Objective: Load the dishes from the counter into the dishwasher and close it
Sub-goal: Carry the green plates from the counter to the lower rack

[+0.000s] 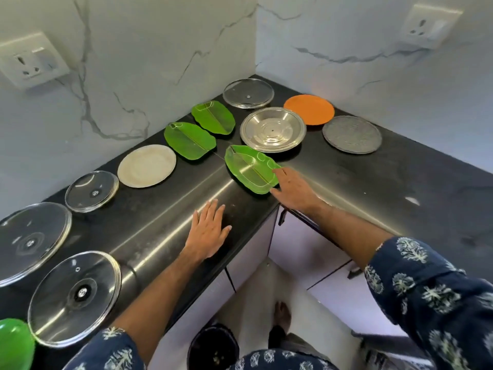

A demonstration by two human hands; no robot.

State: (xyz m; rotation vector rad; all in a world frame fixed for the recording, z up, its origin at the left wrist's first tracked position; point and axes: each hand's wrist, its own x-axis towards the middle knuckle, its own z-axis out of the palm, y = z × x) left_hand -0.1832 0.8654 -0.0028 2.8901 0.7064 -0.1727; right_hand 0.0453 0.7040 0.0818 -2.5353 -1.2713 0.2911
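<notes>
Glass lids are lying along the left run of the dark table [346,182]: a large one [74,297] at the near edge, a second large one [33,243] behind it, and a smaller one [92,191] further along, all flat and handle-side down, likely heavy, slick and breakable, so best lifted by the metal rim with fingers slid under. Next is sitting a pale round plate [146,166], then two green leaf-shaped plates [190,140] [213,117] by the wall. The left hand [208,231] is resting flat on the table edge, fingers straight and spread, gripping nothing. The right hand [293,188] is reaching to a third leaf plate [250,168] that is lying near the inner corner of the table; its fingers are touching the plate's near rim, but I cannot tell whether the grip is closing on it. That plate looks like thin, stiff, light plastic, easy to pinch at the raised rim. Beyond are sitting a steel plate [272,129], another glass lid [248,93], an orange plate [309,109] and a grey plate [352,134]. No dishwasher is showing.
</notes>
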